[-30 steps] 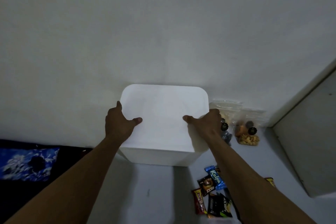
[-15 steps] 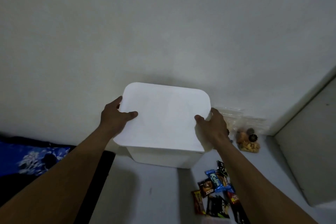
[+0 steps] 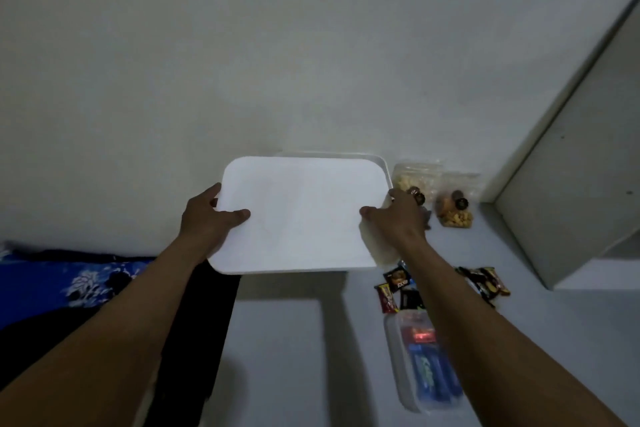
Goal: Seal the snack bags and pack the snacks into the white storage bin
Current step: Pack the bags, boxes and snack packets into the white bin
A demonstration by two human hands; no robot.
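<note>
The flat white plastic lid with rounded corners (image 3: 301, 215) is held just above the white storage bin (image 3: 380, 163). Only a strip of the bin's far rim and right corner shows past the lid.

The left hand (image 3: 207, 218) grips the lid's left edge, thumb on top and fingers curled round it. The right hand (image 3: 398, 218) grips the right edge the same way.

Two clear zip bags of nuts and snacks (image 3: 453, 208) lean just right of the bin, very near the right knuckles. Swinging the lid out that way could tip them (whether they are sealed I cannot tell, so spilling is a fair worry). Small wrapped bars (image 3: 394, 288) lie on the pale floor (image 3: 277, 357) in front of the bin's right corner, where a lid set down blind would land on them.

The lid's long axis runs left to right, broad face up towards the camera. The bin beneath seems to sit the same way, mouth upward.
</note>
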